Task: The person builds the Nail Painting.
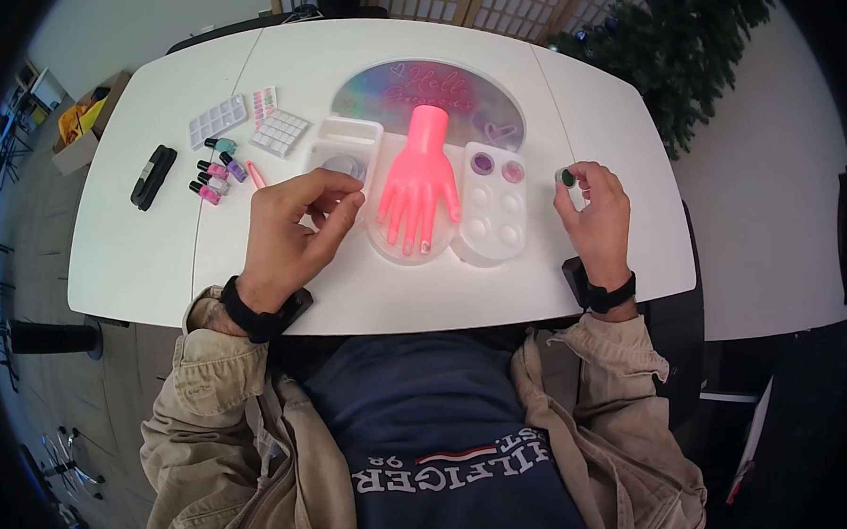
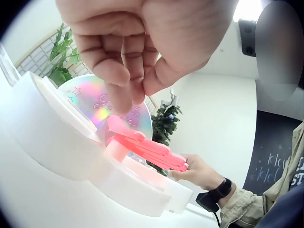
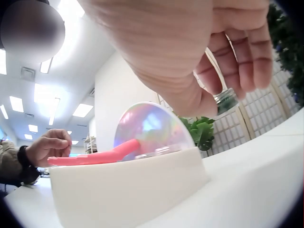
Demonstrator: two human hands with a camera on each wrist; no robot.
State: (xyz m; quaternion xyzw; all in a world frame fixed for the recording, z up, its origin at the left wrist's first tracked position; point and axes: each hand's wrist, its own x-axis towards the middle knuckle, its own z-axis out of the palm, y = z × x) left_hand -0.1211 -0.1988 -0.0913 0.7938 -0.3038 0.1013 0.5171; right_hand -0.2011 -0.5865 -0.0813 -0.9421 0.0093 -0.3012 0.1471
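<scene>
My right hand pinches a small clear jar of dark green contents between thumb and finger, right of the white palette. Over the left tray hovers my left hand, fingers loosely curled, thumb tip close to the index fingertip; nothing shows between them. Between the hands lies a pink practice hand, palm down on a rounded white stand, with decoration on some nails. The white palette beside it has round wells; a purple jar and a pink jar sit in its far ones.
A white tray with clear round pieces stands left of the practice hand, an iridescent panel behind it. Several nail polish bottles, divided cases, a pink stick and a black stapler-like object lie farther left.
</scene>
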